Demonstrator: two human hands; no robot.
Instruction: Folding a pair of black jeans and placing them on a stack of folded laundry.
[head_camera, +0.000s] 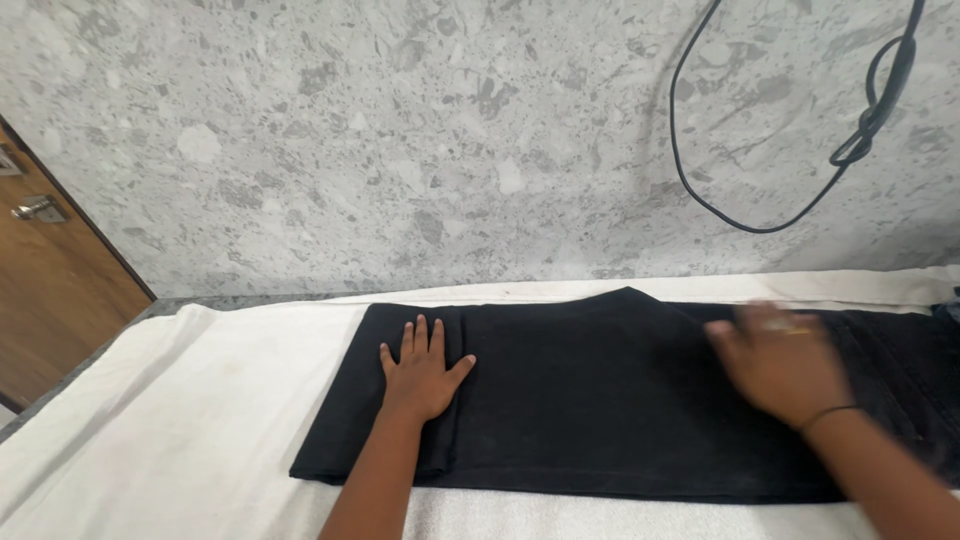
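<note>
Black folded garment (600, 400) lies flat across centre and right of frame on a white cloth (180, 420) covering the table. Left hand (420, 375) rests palm down on the garment's left part, fingers spread flat, gripping nothing. Right hand (780, 365), blurred, lies open on or just above the garment at right, fingers extended, nothing held; thin band on wrist. Black cable (700, 190) hangs on grey speckled wall (400, 140), upper right. Wooden door (50, 280) at left edge.

Laundry ironing spot, cloth-padded table (150, 420), hanging cord (700, 180)
</note>
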